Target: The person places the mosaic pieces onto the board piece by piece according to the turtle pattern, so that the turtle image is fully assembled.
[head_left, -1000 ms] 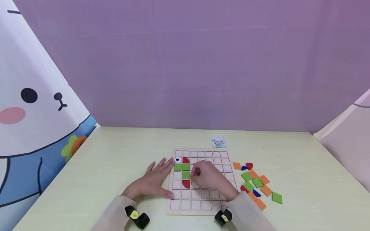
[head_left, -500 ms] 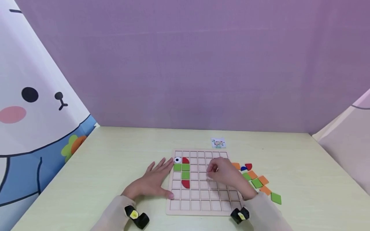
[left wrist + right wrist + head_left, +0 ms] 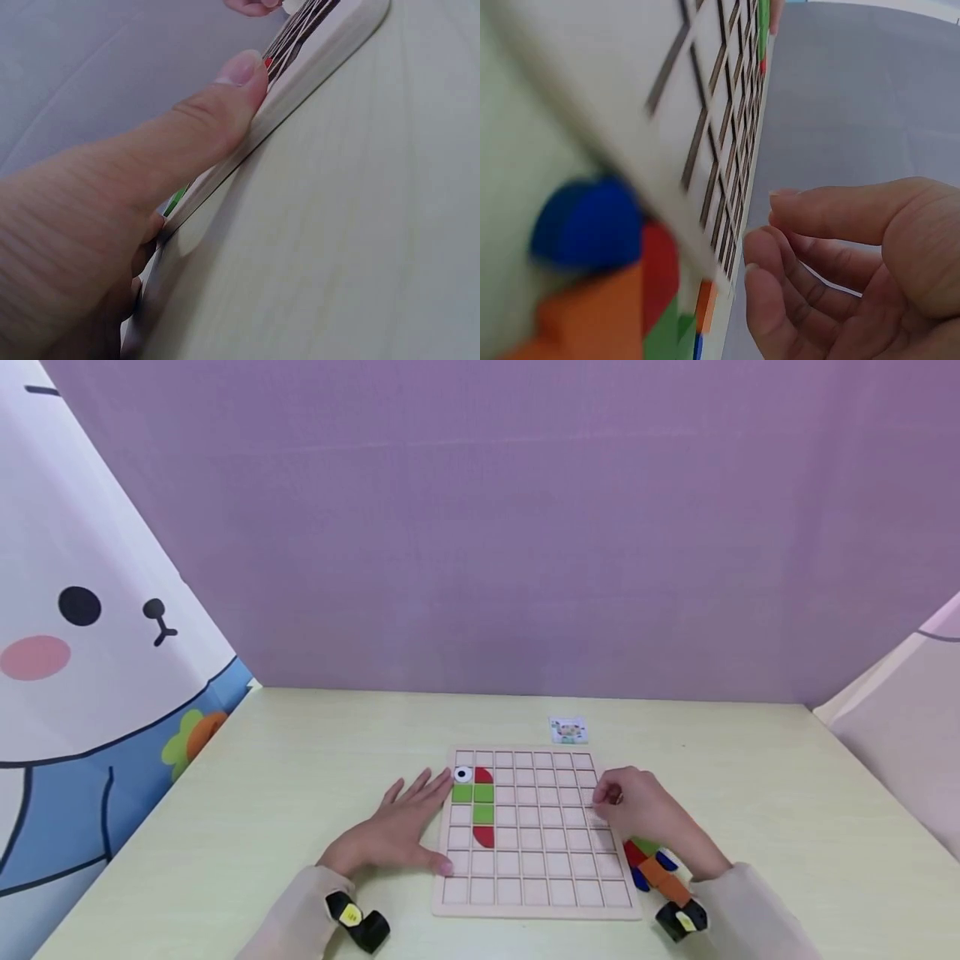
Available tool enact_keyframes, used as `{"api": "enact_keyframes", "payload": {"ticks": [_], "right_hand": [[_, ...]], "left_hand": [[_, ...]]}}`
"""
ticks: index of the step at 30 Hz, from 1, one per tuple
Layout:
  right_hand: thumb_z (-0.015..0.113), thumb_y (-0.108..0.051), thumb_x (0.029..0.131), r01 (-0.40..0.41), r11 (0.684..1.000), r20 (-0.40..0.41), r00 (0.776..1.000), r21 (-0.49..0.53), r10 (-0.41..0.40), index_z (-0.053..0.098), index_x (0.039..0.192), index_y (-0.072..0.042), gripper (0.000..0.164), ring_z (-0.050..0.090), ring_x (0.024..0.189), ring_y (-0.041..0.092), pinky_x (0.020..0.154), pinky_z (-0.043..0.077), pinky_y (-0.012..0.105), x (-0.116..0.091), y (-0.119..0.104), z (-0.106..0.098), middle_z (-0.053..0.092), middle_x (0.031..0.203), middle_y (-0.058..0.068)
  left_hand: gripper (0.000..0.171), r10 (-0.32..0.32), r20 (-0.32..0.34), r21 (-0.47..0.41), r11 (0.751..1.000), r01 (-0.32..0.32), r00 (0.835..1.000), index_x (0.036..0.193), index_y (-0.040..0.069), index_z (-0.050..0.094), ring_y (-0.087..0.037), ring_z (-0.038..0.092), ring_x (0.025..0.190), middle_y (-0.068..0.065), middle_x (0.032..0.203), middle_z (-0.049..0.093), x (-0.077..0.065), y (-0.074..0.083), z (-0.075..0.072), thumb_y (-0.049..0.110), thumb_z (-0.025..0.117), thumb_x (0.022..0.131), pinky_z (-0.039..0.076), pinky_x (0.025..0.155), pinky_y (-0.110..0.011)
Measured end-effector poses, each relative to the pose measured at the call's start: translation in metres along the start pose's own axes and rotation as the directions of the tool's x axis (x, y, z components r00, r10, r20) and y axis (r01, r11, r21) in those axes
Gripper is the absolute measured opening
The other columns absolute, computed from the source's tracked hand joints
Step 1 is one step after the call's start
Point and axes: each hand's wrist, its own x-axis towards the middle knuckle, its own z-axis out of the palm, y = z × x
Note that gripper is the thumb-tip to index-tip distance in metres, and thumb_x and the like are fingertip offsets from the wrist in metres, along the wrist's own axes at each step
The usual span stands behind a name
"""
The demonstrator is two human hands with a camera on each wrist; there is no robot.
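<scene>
A pale wooden grid board [image 3: 525, 864] lies on the table. My left hand [image 3: 401, 835] rests at its left edge with fingers spread; the left wrist view shows the thumb [image 3: 202, 124] on the rim. Along the board's left columns sit a black-and-white eye piece [image 3: 462, 774], a red piece [image 3: 483, 774], several green squares [image 3: 483, 814] and a lower red piece [image 3: 484, 837]. My right hand [image 3: 641, 806] is over the board's right edge, fingers loosely curled. In the right wrist view, nothing shows between its thumb [image 3: 832, 214] and fingers.
Beside the board's right edge are loose orange tiles [image 3: 663, 881], blue pieces [image 3: 666, 861], a red piece [image 3: 633, 853] and a green tile [image 3: 645, 845]. My right hand and forearm hide others. A small picture card [image 3: 568, 730] lies behind the board.
My right hand has moved right, from beside the green squares across the board to its right edge, covering some loose tiles. My left hand stays at the left edge.
</scene>
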Motion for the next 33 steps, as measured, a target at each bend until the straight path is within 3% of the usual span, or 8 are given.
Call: {"api": "enact_keyframes", "payload": {"ticks": [8,16,23,33], "right_hand": [[0.069,-0.002,0.082,0.038,0.998,0.009,0.999,-0.041,-0.038,0.064,0.081,-0.007,0.006,0.049,0.066,0.014,0.056,0.044,0.02,-0.011,0.018,-0.01,0.057,0.072,0.0],[0.075,0.001,0.075,0.018,1.0,0.069,0.997,-0.017,-0.017,0.062,0.081,-0.008,0.017,0.05,0.068,0.014,0.056,0.045,0.021,-0.024,0.019,-0.012,0.056,0.072,0.0],[0.079,0.007,0.068,-0.059,0.998,0.098,0.993,-0.014,0.06,0.063,0.083,-0.007,0.026,0.05,0.07,0.016,0.058,0.048,0.024,-0.026,0.023,-0.008,0.056,0.075,0.002],[0.084,0.002,0.064,-0.132,0.989,0.141,0.98,-0.06,0.14,0.065,0.086,-0.007,0.03,0.048,0.072,0.017,0.061,0.047,0.026,-0.024,0.024,-0.01,0.055,0.075,0.003]], "left_hand": [[0.115,-0.012,0.0,-0.008,1.0,0.012,1.0,0.153,0.01,0.012,-0.033,-0.002,0.148,-0.006,0.161,0.006,0.001,0.0,-0.001,0.068,0.068,0.071,-0.002,0.115,-0.061],[0.115,-0.006,0.003,-0.003,1.0,0.006,1.0,0.154,0.01,0.012,-0.033,-0.002,0.148,-0.006,0.161,0.006,0.001,0.0,-0.001,0.068,0.067,0.071,-0.003,0.115,-0.061],[0.116,-0.007,0.004,-0.001,1.0,0.007,1.0,0.154,0.01,0.012,-0.033,-0.002,0.148,-0.006,0.161,0.006,0.001,0.0,-0.001,0.069,0.067,0.07,-0.003,0.115,-0.061],[0.115,-0.018,0.004,-0.012,1.0,0.018,1.0,0.154,0.011,0.012,-0.033,-0.002,0.148,-0.005,0.162,0.006,0.001,0.001,-0.001,0.068,0.068,0.07,-0.003,0.116,-0.061]]}}
